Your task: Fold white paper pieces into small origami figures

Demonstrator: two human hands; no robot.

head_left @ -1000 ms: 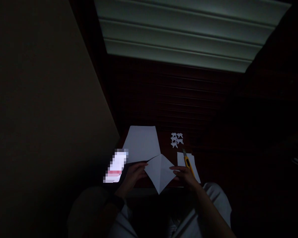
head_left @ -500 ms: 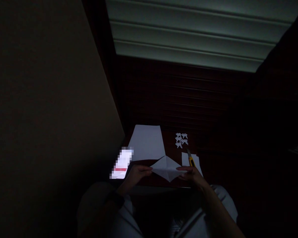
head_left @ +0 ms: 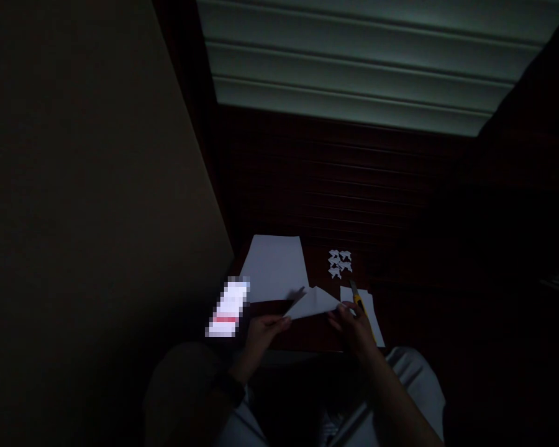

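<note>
A folded white sheet of paper [head_left: 314, 303] is held in the air between my hands, just above the near part of the dark table [head_left: 302, 338]. It shows as a flattened triangle with its peak pointing away from me. My left hand [head_left: 264, 332] pinches the left corner between thumb and fingers. At the right corner my right hand [head_left: 354, 324] pinches the paper, its other fingers curled beneath. Beside and partly behind that hand lies a yellow utility knife [head_left: 358, 302], blade out, on small white paper sheets [head_left: 376, 326].
A large white sheet [head_left: 274, 267] lies at the back left of the table. A lit phone [head_left: 228, 309], its screen blurred, is at the left edge. Several small folded paper pieces [head_left: 340, 264] sit at the back right. A wall [head_left: 97, 186] rises on the left.
The paper in my hands went from an open diamond to a triangle, its near point no longer hanging down. My right hand rose slightly and turned; my left shifted a little right.
</note>
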